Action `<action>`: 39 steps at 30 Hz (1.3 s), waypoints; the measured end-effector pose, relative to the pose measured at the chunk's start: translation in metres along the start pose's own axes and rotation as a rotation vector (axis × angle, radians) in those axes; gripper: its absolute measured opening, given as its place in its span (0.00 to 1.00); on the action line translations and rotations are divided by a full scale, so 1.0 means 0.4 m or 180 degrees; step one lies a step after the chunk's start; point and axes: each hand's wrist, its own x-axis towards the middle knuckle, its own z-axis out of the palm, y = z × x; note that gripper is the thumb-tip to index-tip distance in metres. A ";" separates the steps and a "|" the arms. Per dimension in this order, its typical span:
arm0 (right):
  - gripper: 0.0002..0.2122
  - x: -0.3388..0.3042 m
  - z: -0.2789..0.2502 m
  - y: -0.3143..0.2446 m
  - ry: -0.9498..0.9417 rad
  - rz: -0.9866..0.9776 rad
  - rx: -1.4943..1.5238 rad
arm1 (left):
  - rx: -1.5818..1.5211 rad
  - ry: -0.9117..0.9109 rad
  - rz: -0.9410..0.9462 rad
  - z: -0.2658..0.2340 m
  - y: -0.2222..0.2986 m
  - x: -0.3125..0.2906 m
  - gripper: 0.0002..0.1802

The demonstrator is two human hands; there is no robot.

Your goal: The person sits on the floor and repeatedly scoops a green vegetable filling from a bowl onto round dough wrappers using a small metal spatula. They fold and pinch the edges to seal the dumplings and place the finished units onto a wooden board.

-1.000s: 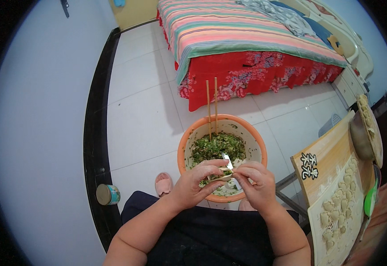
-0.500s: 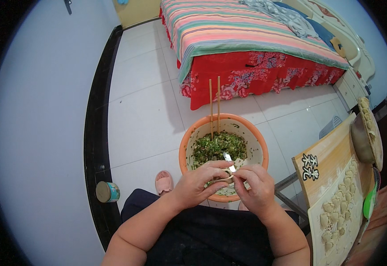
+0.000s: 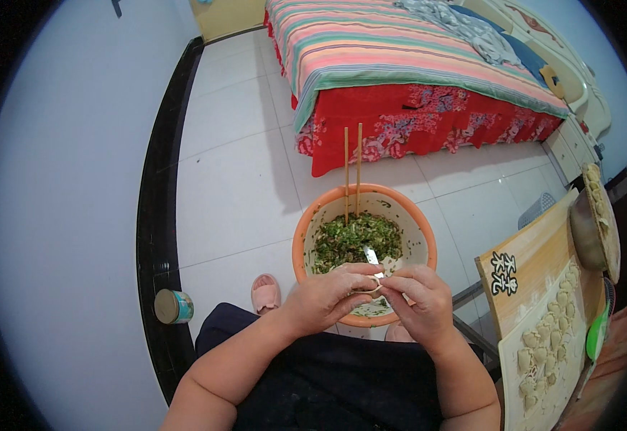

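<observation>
- Bedroom floor of pale glossy tiles [image 3: 234, 187], dark skirting along the left wall; a bed [image 3: 414, 65] with striped cover and red flowered valance stands beyond.
- Orange bowl [image 3: 364, 248] sits on the floor just ahead of the person's knees, within easy reach of both hands; it holds chopped green filling [image 3: 353, 241].
- Two chopsticks [image 3: 352, 169] stand upright, stuck into the filling at the far side, likely parked there to stay clean of the floor.
- Left hand [image 3: 324, 298] and right hand [image 3: 417, 302] meet over the bowl's near rim, so spilled filling would probably fall back in.
- Between them, a small pale dumpling [image 3: 372, 289], mostly hidden. Fingers of both hands curl inward, tips pressed together and pinching its dough edge; thumbs close on top.
- Wooden board [image 3: 543, 345] at right carries rows of finished dumplings, close beside the right elbow.
- Small tin [image 3: 173, 307] rests by the skirting; a pink slipper [image 3: 264, 293] shows near the left forearm.
</observation>
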 end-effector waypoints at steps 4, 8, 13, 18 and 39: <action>0.08 -0.009 0.009 -0.006 0.0222 0.0340 0.0146 | -0.0904 0.0256 -0.0577 0.014 0.005 -0.007 0.13; 0.06 -0.011 0.009 -0.010 0.0300 0.0484 0.0300 | -0.1076 0.0405 -0.0241 0.018 -0.015 -0.018 0.12; 0.05 -0.013 0.012 -0.029 0.0352 0.0711 0.0506 | -0.0328 0.0315 0.0244 -0.005 0.002 -0.005 0.14; 0.09 -0.014 0.004 -0.023 0.0234 0.0535 0.0359 | -0.0205 0.0422 0.0251 0.004 -0.007 -0.005 0.13; 0.04 -0.026 0.025 -0.015 0.0385 0.1046 0.1247 | -0.1230 0.0494 -0.0557 0.030 0.013 0.001 0.29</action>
